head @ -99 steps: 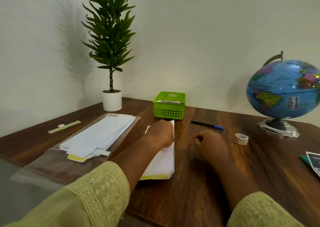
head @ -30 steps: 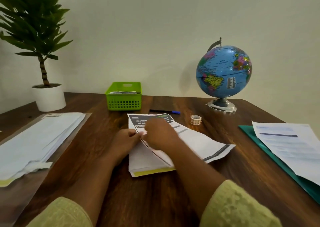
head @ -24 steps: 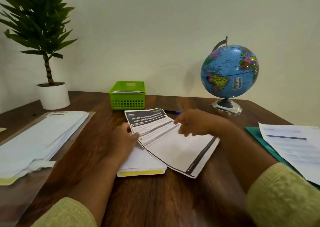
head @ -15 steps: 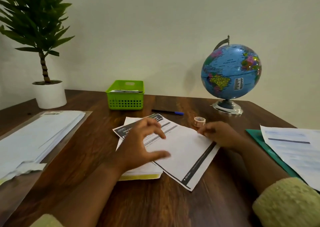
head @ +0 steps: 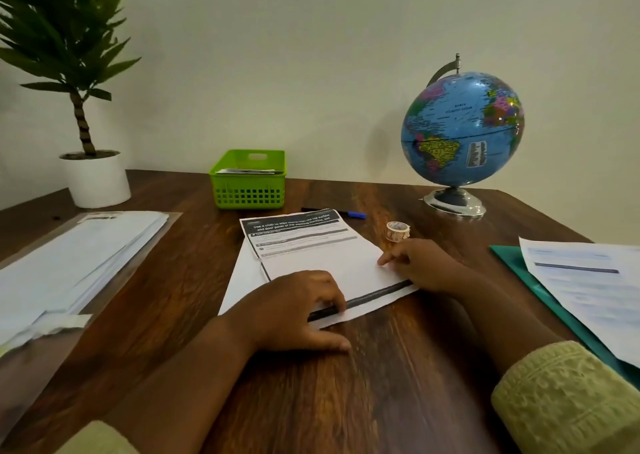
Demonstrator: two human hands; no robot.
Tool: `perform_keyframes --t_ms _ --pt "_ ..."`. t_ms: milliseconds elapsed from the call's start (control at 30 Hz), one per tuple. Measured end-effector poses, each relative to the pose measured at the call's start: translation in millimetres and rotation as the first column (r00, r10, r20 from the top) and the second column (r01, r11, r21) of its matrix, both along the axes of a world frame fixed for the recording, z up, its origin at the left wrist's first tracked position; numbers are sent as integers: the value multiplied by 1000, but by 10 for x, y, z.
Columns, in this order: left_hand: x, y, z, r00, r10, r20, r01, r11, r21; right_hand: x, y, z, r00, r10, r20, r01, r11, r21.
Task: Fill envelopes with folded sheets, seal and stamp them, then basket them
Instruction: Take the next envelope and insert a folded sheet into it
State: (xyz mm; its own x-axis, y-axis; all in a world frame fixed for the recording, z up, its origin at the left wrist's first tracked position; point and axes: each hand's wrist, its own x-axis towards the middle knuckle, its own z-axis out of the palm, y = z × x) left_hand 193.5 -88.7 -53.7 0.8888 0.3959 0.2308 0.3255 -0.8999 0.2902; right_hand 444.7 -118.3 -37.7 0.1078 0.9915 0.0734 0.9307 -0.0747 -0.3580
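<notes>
Pressing the printed sheet (head: 322, 263) flat, left hand (head: 294, 311) and right hand (head: 422, 263) rest relaxed fingers (head: 334, 297) on it.

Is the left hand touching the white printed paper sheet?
Touching. In the head view the left hand rests its fingers on the near edge of the white printed paper sheet.

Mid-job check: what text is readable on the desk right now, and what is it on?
"Use a cloth to wipe ... the top surface and door panel of the washing machine, and": header of the printed sheet; the middle words are blurred.
"NORTH ATLANTIC OCEAN": on the globe.
Too blurred: the sheet's smaller lines, the globe's legend, the papers at right, the envelope stack label.
</notes>
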Motion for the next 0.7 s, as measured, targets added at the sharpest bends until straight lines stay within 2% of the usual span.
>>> perform_keyframes --t_ms 100,233,367,467,533,633,700 --pt "-52 63 5 993 70 93 -75 996 56 19 -23 0 998 17 -65 -16 999 30" --pt "-80 123 8 940 231 250 -257 964 75 89 -78 6 969 92 -230 -93 996 9" --pt "-65 113 43 810 318 492 -384 922 36 159 -141 16 924 141 -355 -155 988 -11" --pt "-68 111 86 708 357 610 -450 893 1 177 -102 -27 859 117 -498 -47 987 151" --pt "-98 151 89 709 385 591 -501 865 37 170 -53 -47 876 63 -478 53 973 225" --pt "-146 213 53 793 414 447 -542 815 207 127 -9 -80 957 -33 -290 102 968 227" --pt "-169 249 4 832 453 321 -530 819 218 98 9 -110 987 -67 -145 97 974 206"
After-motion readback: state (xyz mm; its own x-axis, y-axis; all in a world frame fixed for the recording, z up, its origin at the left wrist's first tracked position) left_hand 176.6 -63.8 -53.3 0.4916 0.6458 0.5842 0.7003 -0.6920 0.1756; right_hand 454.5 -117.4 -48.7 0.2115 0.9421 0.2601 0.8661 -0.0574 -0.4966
